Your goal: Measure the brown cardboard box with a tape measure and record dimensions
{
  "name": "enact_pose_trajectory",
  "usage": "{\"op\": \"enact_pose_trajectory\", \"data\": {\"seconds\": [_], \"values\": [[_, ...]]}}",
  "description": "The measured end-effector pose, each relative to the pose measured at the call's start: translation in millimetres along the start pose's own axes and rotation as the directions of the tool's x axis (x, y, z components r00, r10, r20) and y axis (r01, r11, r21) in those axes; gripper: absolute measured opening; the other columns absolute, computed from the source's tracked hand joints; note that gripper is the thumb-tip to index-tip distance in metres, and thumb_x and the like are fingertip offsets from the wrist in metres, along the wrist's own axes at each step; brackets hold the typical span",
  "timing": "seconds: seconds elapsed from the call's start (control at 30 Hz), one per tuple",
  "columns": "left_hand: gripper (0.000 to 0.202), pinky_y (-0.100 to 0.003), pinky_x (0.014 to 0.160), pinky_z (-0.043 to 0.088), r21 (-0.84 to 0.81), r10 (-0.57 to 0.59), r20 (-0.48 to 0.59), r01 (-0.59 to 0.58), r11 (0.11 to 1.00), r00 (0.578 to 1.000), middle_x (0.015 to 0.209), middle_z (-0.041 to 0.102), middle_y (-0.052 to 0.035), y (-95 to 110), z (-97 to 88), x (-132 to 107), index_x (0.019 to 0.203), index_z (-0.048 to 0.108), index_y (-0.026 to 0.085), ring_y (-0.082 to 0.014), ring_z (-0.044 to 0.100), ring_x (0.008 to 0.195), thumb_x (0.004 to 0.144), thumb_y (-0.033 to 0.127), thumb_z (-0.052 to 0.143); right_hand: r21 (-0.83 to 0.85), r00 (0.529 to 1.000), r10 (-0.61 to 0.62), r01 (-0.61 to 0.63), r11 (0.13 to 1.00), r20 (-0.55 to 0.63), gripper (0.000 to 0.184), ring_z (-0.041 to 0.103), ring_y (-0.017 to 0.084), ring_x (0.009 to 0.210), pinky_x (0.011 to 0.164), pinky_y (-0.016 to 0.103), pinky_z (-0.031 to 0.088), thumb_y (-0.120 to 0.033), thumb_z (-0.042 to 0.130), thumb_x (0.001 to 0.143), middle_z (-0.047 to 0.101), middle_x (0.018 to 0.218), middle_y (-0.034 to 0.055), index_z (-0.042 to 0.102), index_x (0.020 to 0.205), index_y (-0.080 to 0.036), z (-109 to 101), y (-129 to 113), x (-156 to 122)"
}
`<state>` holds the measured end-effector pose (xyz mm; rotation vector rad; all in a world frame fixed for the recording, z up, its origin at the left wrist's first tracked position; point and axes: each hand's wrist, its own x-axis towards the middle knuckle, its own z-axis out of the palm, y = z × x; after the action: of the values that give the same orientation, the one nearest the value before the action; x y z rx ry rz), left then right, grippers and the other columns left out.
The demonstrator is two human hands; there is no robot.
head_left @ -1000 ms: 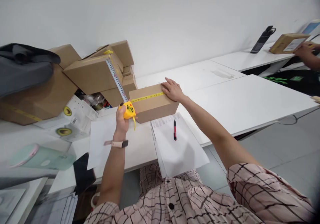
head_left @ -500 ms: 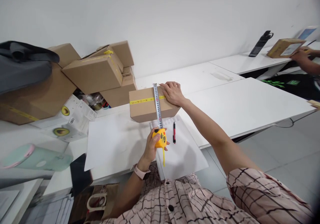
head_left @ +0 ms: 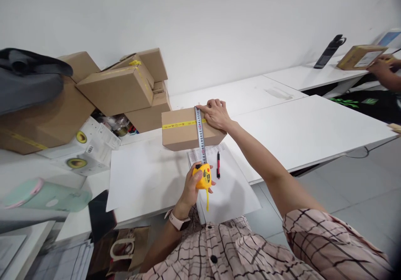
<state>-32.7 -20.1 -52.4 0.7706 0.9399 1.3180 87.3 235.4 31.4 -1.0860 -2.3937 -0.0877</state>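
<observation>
A small cardboard box (head_left: pixel 180 130) with a yellow tape strip lies on the white table (head_left: pixel 300 125). My left hand (head_left: pixel 193 187) grips a yellow tape measure (head_left: pixel 203 175) near the table's front edge. Its blade (head_left: pixel 199 133) runs from the case up across the box top to the far edge. My right hand (head_left: pixel 216 114) rests on the box's right end, fingers bent, pressing the blade's tip down. A red pen (head_left: pixel 218 164) lies on a printed sheet (head_left: pixel 225 184) just right of the tape measure.
Several cardboard boxes (head_left: pixel 115 88) are stacked at the back left, with white cartons (head_left: pixel 89 146) and a mint pouch (head_left: pixel 46 194) in front. A large white sheet (head_left: pixel 144 175) lies left of the box. Another person's hand (head_left: pixel 380 68) holds a parcel (head_left: pixel 360 55) at the far right.
My left hand carried the tape measure from the box's left end to the front, so the blade now crosses the box front to back. My right hand stayed on the box.
</observation>
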Motion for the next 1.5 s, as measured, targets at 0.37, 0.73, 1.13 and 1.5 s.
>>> {"op": "enact_pose_trajectory", "data": {"seconds": [0.37,0.73,1.13,1.5], "values": [[0.058,-0.030,0.047,0.057,-0.012,-0.005,-0.003,0.005,1.000,1.000,0.106,0.070,-0.0088,-2.9,-1.2,1.1,0.115,0.052,0.023,-0.0241,0.074,0.069,0.075,0.060,0.074,-0.006,1.000,0.004,-0.004,1.000,0.002,0.053,0.043,0.034,0.115,0.100,0.053,0.032,-0.039,0.022,0.103,0.055,0.125,0.0135,0.056,0.143,-0.034,2.7,-5.7,8.3],[0.066,-0.036,0.072,0.060,0.103,0.146,-0.050,-0.141,0.985,0.988,0.116,0.069,-0.0107,-20.3,-22.5,-18.0,0.126,0.054,0.026,-0.0224,0.073,0.080,0.073,0.053,0.082,0.002,0.994,0.108,-0.108,0.994,-0.007,0.071,0.042,0.038,0.120,0.100,0.055,0.035,-0.065,0.025,0.100,0.056,0.126,0.0166,0.038,0.156,-0.025,8.2,-5.6,1.0],[0.068,-0.037,0.077,0.059,0.327,0.054,-0.015,-0.046,0.944,0.998,0.118,0.063,-0.0091,-56.0,-62.7,-35.0,0.130,0.050,0.022,-0.0229,0.069,0.090,0.076,0.054,0.077,-0.074,0.981,-0.004,-0.011,0.997,-0.193,0.073,0.041,0.037,0.129,0.106,0.052,0.032,-0.073,0.032,0.096,0.052,0.136,0.0171,0.045,0.148,-0.023,23.0,-22.8,-45.2],[0.067,-0.034,0.076,0.055,0.578,0.040,0.035,-0.053,0.814,0.999,0.108,0.065,-0.0065,-43.1,-62.6,-40.6,0.131,0.049,0.019,-0.0199,0.063,0.086,0.076,0.046,0.074,0.436,0.920,0.306,-0.178,0.882,-0.243,0.052,0.056,0.028,0.118,0.101,0.048,0.045,-0.053,0.029,0.105,0.065,0.126,0.0128,0.061,0.134,-0.024,45.7,-14.4,-91.4]]}}
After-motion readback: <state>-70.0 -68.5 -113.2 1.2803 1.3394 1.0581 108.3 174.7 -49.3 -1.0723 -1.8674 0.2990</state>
